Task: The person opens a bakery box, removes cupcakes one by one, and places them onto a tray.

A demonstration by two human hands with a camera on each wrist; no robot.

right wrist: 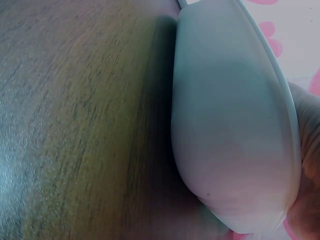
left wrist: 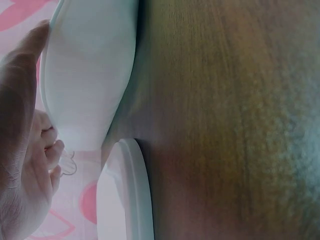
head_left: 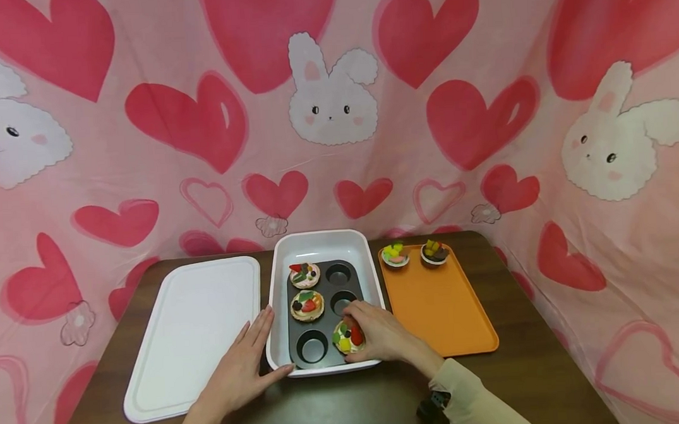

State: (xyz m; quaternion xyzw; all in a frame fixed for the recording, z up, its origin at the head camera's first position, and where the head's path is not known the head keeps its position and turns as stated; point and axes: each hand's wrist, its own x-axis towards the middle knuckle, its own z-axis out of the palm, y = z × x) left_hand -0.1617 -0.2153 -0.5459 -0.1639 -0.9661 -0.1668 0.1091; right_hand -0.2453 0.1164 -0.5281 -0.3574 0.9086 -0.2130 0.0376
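A dark muffin tin (head_left: 324, 288) lies inside a white tub (head_left: 320, 240) at the middle of the table. My right hand (head_left: 386, 334) grips a small fruit tart (head_left: 342, 339) with green, yellow and red toppings at the tin's near right cup; the fingers hide part of it. Two more fruit tarts, one (head_left: 304, 275) at the back and one (head_left: 307, 306) in the middle, fill cups of the left column. With fingers straight, my left hand (head_left: 238, 371) rests at the tub's near left corner, thumb along the front rim. In the left wrist view its fingers touch the tub wall (left wrist: 90, 75).
An orange tray (head_left: 441, 315) stands right of the tub, bearing a fruit cup (head_left: 396, 256) and a darker fruit cup (head_left: 434, 253) at its far end. To the left lies a white board (head_left: 202, 332). A pink patterned cloth (head_left: 337, 168) hangs behind the wooden table (head_left: 325, 408).
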